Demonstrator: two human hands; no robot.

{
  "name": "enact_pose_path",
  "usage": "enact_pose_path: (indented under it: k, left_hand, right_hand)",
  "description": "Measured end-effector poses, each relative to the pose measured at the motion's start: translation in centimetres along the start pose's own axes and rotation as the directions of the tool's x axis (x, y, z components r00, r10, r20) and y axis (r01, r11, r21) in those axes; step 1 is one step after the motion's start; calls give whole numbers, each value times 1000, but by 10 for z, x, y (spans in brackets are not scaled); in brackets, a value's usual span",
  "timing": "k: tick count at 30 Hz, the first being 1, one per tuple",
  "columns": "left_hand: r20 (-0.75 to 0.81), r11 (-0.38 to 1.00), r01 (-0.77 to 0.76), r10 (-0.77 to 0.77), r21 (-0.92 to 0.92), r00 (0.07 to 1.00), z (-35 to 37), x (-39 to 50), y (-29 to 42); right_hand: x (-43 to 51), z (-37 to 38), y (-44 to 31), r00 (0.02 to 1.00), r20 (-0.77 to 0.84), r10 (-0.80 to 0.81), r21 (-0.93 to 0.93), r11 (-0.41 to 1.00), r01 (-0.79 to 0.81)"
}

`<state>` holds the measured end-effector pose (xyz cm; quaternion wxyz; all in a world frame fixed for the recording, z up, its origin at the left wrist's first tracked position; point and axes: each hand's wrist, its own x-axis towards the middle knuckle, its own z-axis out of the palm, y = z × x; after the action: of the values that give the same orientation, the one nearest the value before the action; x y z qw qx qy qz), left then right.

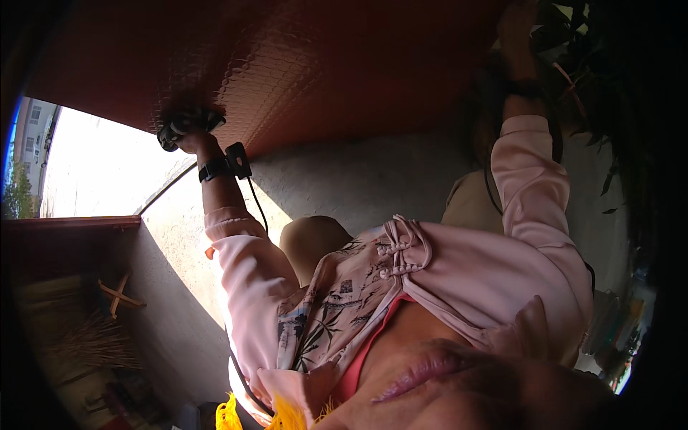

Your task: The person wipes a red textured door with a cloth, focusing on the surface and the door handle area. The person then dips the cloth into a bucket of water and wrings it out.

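Note:
A large dark red panel [269,70] with an embossed pattern, probably a door, fills the upper view. My left hand [194,141] is at its lower left part, closed round a dark, patterned bundle [188,124], perhaps a cloth, which seems to lie against the panel. A black strap with a small dark box [238,160] and a cable is on the left wrist. My right hand [517,37] is raised at the upper right, in deep shadow beside the panel's right part; its fingers and anything in them cannot be made out.
Leafy plants [578,70] hang close to my right arm. A grey floor [344,172] lies below, with a sunlit opening at the left. Crossed wooden strips [119,296] and a bundle of thin sticks [99,341] are at the lower left.

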<state>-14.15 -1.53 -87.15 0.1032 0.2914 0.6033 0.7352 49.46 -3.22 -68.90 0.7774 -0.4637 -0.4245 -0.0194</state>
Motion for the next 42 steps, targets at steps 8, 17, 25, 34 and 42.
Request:
enact_pose_path:
  k: [8,17,25,34,42]
  left_hand:
    - [940,406,866,-289,293,-182,13,-126,14]
    - [816,633,531,-529,563,-234,71,-256,62]
    - [559,590,289,-346,754,-753,103,-306,123]
    - [413,462,188,-455,867,-789,115,-316,125]
    - [317,367,116,-557,923,-768,111,-306,130]
  right_hand:
    - [-10,8,-1,995,21,-98,-140,985,100]
    - [-19,1,-58,989,113,92,-167,983,-72]
    - [-48,23,-81,932,304,196,-90,980,-177]
    - [-51,37,-53,879,429,208,-59,977,-203]
    - [-44,6,-13,736,543,404,-421,890,-178]
